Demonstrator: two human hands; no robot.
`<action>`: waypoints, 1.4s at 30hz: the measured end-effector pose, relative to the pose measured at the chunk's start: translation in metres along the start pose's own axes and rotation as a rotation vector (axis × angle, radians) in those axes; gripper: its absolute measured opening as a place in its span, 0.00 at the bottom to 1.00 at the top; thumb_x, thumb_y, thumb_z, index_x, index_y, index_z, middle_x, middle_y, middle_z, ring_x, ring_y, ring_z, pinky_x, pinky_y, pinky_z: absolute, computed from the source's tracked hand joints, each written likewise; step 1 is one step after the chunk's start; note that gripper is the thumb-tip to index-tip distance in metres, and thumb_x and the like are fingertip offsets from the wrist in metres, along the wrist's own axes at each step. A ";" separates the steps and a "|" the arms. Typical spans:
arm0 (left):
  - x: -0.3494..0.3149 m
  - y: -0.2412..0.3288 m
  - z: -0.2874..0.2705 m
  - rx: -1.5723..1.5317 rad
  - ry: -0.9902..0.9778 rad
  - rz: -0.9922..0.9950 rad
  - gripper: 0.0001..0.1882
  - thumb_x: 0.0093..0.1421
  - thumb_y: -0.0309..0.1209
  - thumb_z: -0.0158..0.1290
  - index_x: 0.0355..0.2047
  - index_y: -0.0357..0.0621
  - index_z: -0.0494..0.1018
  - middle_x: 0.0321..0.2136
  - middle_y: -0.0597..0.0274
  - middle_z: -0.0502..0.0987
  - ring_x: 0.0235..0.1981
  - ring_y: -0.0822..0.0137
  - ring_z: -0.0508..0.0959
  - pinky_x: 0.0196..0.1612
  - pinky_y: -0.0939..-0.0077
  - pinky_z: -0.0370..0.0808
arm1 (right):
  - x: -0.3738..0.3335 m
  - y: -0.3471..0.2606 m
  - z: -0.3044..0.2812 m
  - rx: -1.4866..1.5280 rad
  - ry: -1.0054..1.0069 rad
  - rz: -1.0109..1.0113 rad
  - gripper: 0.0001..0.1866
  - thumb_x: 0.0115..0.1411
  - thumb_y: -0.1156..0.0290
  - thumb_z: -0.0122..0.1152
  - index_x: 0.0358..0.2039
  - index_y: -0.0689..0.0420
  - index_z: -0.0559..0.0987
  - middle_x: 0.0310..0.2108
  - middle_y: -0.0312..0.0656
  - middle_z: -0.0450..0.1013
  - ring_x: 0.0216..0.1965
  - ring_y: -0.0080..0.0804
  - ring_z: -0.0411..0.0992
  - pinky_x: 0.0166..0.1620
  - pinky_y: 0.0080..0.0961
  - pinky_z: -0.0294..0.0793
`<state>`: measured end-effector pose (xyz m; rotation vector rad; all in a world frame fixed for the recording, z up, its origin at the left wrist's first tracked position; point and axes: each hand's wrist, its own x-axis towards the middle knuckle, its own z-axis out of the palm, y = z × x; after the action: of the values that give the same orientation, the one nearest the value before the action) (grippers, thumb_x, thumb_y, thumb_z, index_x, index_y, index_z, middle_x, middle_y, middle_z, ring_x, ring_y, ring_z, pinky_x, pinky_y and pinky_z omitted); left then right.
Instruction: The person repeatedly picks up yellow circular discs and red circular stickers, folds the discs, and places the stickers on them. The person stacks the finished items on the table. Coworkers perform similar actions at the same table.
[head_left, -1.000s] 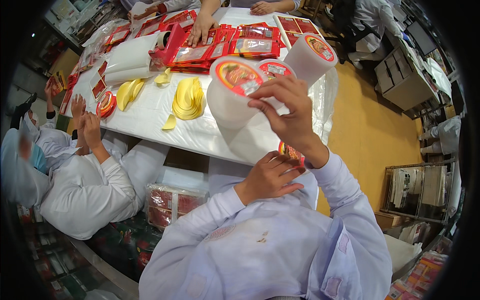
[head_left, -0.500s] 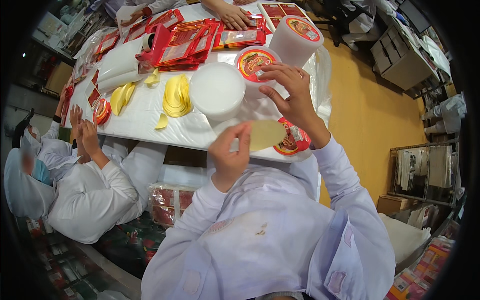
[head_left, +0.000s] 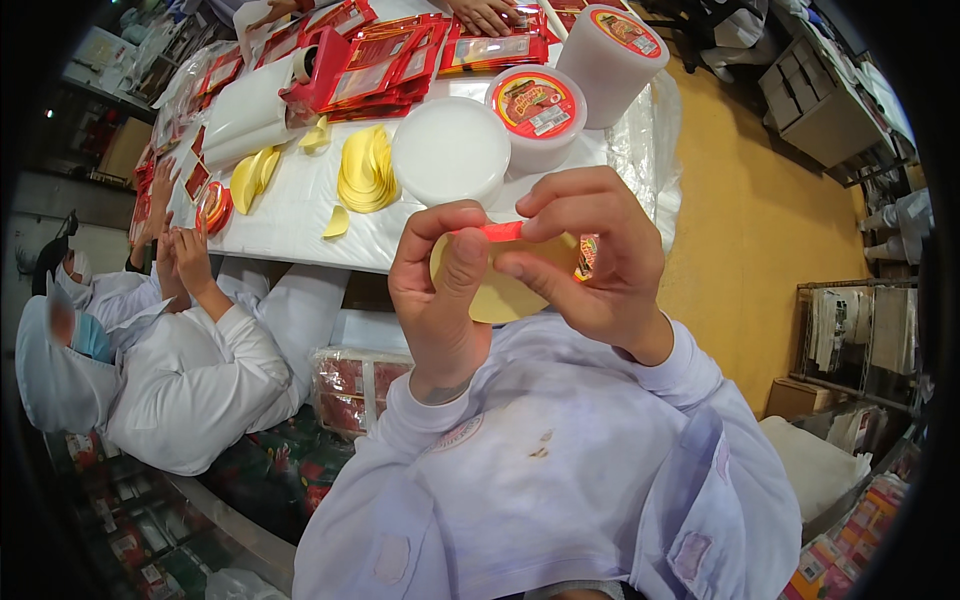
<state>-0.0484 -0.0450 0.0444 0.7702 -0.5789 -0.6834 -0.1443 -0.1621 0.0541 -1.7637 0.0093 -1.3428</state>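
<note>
Before me, just past the table's near edge, my left hand (head_left: 440,290) and my right hand (head_left: 605,260) both pinch a round sticker (head_left: 492,301). Its pale yellow back is toward me, and a red strip along its top edge is bent over between my fingertips. Past my hands stand a tub with a plain white lid (head_left: 450,150) and a tub with a round red and yellow label (head_left: 537,105) on its lid. Another printed round label (head_left: 587,257) shows partly between the fingers of my right hand.
A tall stack of white tubs (head_left: 615,75) stands at the right. Left of the tubs lie yellow round backing papers (head_left: 366,175) and red printed packets (head_left: 385,65). A co-worker in white (head_left: 215,375) sits at the left, and another person's hand (head_left: 487,15) rests on packets.
My right hand has come down from the labelled tub and now grips the sticker's top edge. My left hand has raised the sticker. A red edge now shows.
</note>
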 end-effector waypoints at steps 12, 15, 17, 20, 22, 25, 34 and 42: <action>0.001 -0.013 0.005 0.174 -0.028 0.377 0.12 0.62 0.33 0.66 0.40 0.39 0.77 0.37 0.63 0.76 0.36 0.76 0.74 0.44 0.82 0.71 | -0.001 -0.006 -0.001 0.179 -0.045 0.042 0.14 0.51 0.83 0.73 0.40 0.60 0.85 0.34 0.41 0.78 0.35 0.27 0.75 0.38 0.22 0.74; 0.000 -0.016 0.004 0.145 -0.044 0.387 0.13 0.63 0.33 0.65 0.41 0.39 0.76 0.38 0.63 0.75 0.38 0.75 0.75 0.44 0.81 0.72 | 0.001 -0.009 0.001 0.119 -0.043 -0.002 0.13 0.51 0.82 0.74 0.39 0.60 0.85 0.34 0.41 0.77 0.35 0.28 0.75 0.38 0.22 0.73; 0.000 -0.018 0.000 0.144 -0.088 0.402 0.14 0.64 0.34 0.64 0.43 0.39 0.75 0.40 0.62 0.74 0.41 0.72 0.75 0.46 0.78 0.73 | 0.001 -0.011 0.003 0.084 -0.032 -0.018 0.12 0.52 0.81 0.73 0.38 0.60 0.85 0.34 0.41 0.77 0.35 0.28 0.75 0.38 0.22 0.73; 0.000 -0.015 0.003 0.197 -0.055 0.409 0.14 0.64 0.34 0.64 0.43 0.39 0.74 0.39 0.61 0.74 0.38 0.73 0.75 0.43 0.79 0.73 | 0.001 -0.012 0.004 0.062 -0.041 -0.002 0.09 0.53 0.79 0.71 0.36 0.59 0.84 0.34 0.41 0.77 0.35 0.27 0.74 0.36 0.23 0.72; 0.006 -0.007 0.002 0.305 -0.067 0.435 0.12 0.63 0.32 0.65 0.38 0.38 0.76 0.36 0.63 0.75 0.34 0.74 0.75 0.40 0.80 0.72 | 0.006 -0.015 0.001 0.057 -0.079 0.036 0.07 0.55 0.78 0.69 0.35 0.59 0.83 0.33 0.40 0.77 0.33 0.27 0.73 0.35 0.22 0.71; 0.018 0.009 -0.007 0.566 -0.152 0.505 0.11 0.59 0.31 0.68 0.34 0.39 0.78 0.32 0.63 0.78 0.32 0.73 0.76 0.37 0.80 0.72 | 0.018 -0.017 -0.018 0.142 -0.262 0.158 0.05 0.57 0.74 0.67 0.34 0.58 0.83 0.30 0.36 0.78 0.30 0.24 0.72 0.33 0.21 0.68; 0.036 0.030 -0.014 0.842 -0.373 0.612 0.13 0.49 0.28 0.72 0.35 0.44 0.83 0.29 0.63 0.81 0.31 0.64 0.81 0.34 0.74 0.78 | 0.042 -0.014 -0.035 0.500 -0.568 0.877 0.07 0.61 0.68 0.67 0.31 0.59 0.83 0.26 0.31 0.77 0.27 0.14 0.67 0.31 0.17 0.63; 0.041 0.017 -0.033 1.128 -0.333 1.092 0.15 0.50 0.28 0.70 0.39 0.57 0.83 0.37 0.67 0.78 0.36 0.65 0.79 0.41 0.69 0.80 | 0.021 0.006 -0.029 0.862 -0.420 1.204 0.10 0.66 0.66 0.61 0.36 0.60 0.82 0.26 0.30 0.72 0.27 0.14 0.68 0.31 0.16 0.67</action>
<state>0.0060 -0.0522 0.0473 1.1807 -1.5746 0.6413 -0.1556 -0.1946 0.0672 -0.9092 0.1954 -0.0261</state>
